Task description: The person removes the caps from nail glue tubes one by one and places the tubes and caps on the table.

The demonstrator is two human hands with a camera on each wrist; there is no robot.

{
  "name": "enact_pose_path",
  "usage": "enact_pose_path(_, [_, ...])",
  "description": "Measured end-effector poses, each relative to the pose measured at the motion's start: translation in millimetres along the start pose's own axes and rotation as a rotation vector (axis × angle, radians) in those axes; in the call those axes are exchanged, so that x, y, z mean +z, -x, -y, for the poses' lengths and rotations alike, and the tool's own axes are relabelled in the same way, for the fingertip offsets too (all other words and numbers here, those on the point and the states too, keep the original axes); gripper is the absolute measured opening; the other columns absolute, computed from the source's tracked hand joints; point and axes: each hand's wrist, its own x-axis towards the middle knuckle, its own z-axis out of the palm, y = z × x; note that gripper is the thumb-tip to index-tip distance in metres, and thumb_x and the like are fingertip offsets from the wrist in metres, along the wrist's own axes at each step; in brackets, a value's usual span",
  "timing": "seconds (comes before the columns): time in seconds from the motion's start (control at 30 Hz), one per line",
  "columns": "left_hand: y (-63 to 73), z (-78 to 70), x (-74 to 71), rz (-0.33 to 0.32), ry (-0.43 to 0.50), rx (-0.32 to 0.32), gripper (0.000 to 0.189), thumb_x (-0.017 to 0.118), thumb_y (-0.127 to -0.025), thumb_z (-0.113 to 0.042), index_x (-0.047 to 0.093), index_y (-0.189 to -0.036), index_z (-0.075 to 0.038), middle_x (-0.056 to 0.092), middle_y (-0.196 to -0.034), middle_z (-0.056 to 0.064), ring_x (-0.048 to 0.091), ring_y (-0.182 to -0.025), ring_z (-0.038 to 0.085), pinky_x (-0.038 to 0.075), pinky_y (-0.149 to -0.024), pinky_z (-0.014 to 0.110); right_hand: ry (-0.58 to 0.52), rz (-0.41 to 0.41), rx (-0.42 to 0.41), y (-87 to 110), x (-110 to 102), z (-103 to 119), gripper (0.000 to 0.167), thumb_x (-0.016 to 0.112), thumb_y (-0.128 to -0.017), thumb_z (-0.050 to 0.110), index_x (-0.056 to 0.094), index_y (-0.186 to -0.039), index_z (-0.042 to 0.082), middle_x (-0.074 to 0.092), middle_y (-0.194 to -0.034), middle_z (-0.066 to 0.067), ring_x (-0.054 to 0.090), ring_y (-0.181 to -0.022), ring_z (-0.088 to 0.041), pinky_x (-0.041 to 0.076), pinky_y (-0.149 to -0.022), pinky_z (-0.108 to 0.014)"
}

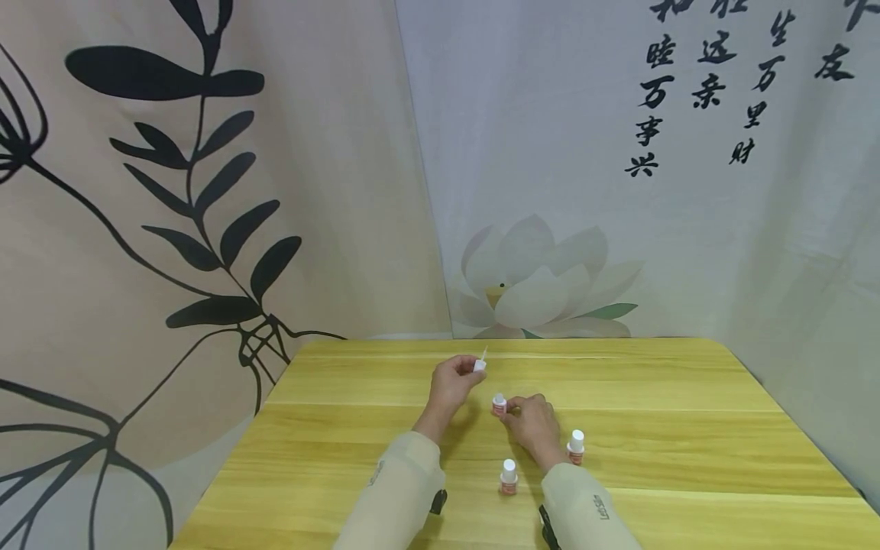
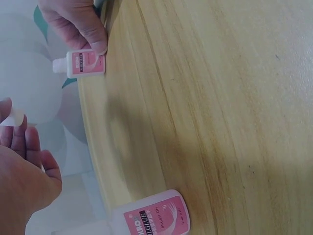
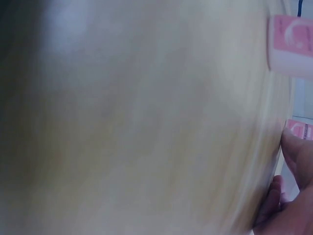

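My left hand (image 1: 451,388) pinches a white brush cap (image 1: 480,367) above the far part of the table, its thin brush pointing up. Between the thumb and fingers of my right hand (image 1: 535,422) is a small nail glue bottle (image 1: 499,408) with a pink label. This bottle stands upright on the table, and its bare neck shows in the left wrist view. Two more nail glue bottles stand capped nearby: one (image 1: 509,481) between my forearms, the other (image 1: 576,451) just right of my right wrist. The left wrist view shows the words "brush-on" on a near bottle's label (image 2: 159,215).
The wooden table (image 1: 330,458) stretches out to both sides of my arms. Behind its far edge hangs a cloth backdrop (image 1: 344,191) printed with dark leaves, a lotus and written characters. A pale sleeve (image 1: 395,489) covers each forearm.
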Motion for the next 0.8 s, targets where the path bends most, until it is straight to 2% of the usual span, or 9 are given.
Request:
enact_pose_path(0.47, [-0.7, -10.4, -2.1, -0.004, 0.017, 0.006, 0.016, 0.075, -0.087, -0.009, 0.07, -0.102, -0.005, 0.068, -0.094, 0.003, 0.063, -0.092, 0.019, 0.052, -0.086, 0.038, 0.001, 0.002, 0.015, -2.2, 2, -2, 0.02, 0.074, -0.089, 0.025, 0.075, -0.106, 0.014, 0.056, -0.108, -0.017, 0.051, -0.093, -0.031, 0.045, -0.071, -0.043])
enact_pose_path(0.8, [-1.4, -18.1, -3.7, -0.004, 0.008, 0.004, 0.018, 0.077, -0.086, -0.012, 0.068, -0.101, -0.005, 0.065, -0.093, 0.003, 0.059, -0.087, 0.017, 0.051, -0.078, 0.032, 0.005, 0.009, 0.019, -2.3, 2, -3, 0.02, 0.073, -0.089, 0.025, 0.075, -0.107, 0.015, 0.055, -0.111, -0.017, 0.051, -0.094, -0.03, 0.045, -0.071, -0.042])
